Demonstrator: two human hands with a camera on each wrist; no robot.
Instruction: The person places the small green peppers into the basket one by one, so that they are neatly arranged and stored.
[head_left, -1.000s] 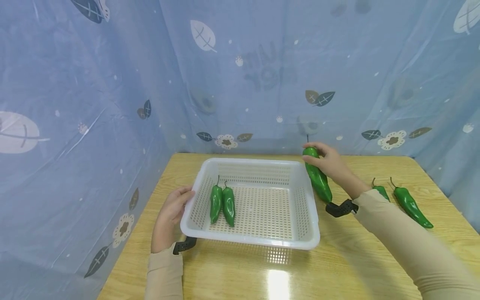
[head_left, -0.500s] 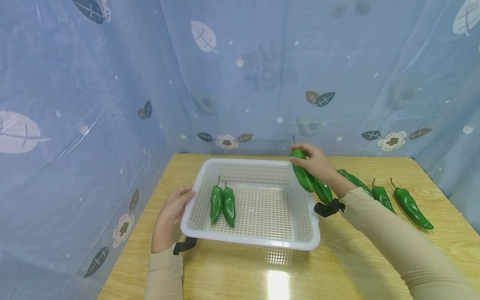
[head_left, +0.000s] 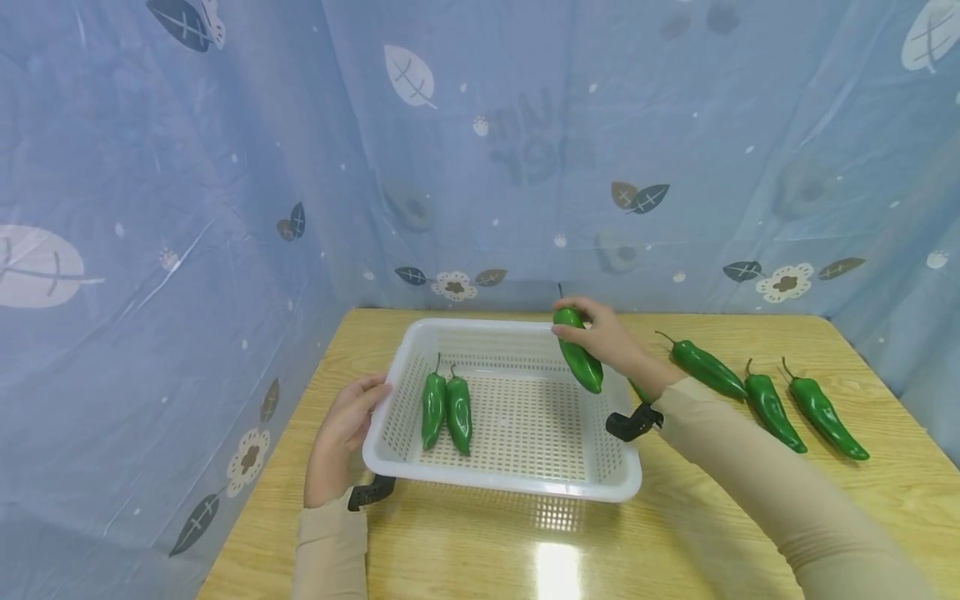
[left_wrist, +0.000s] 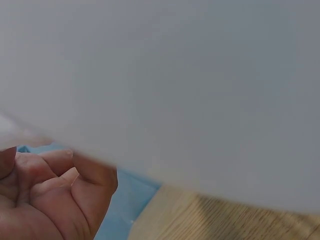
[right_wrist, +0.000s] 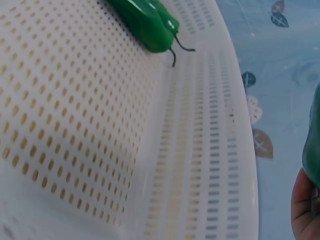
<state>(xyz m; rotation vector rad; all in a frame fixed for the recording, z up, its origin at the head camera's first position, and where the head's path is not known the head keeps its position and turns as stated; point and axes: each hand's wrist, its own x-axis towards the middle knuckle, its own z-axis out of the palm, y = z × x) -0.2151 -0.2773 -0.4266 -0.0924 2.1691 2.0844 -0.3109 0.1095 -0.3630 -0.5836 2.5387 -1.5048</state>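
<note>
My right hand grips a glossy green chili pepper near its stem end, tip angled down, over the right part of a white perforated plastic basket. At the right wrist view's edge, a sliver of that pepper shows. With its fingers curled at the rim, my left hand holds the basket's left side; in the left wrist view the pale wall hides most of the scene. Inside the basket, one green pepper lies beside another green pepper, both toward the left.
On the wooden table to the right lie a slanted pepper, a middle pepper and an outer pepper. Another pepper is mostly hidden by the right wrist and basket. A blue patterned curtain stands behind and left.
My right hand has carried the pepper leftward from beyond the basket's right rim to above its inside. Peppers on the right have come out from behind the arm. The left hand stays put.
</note>
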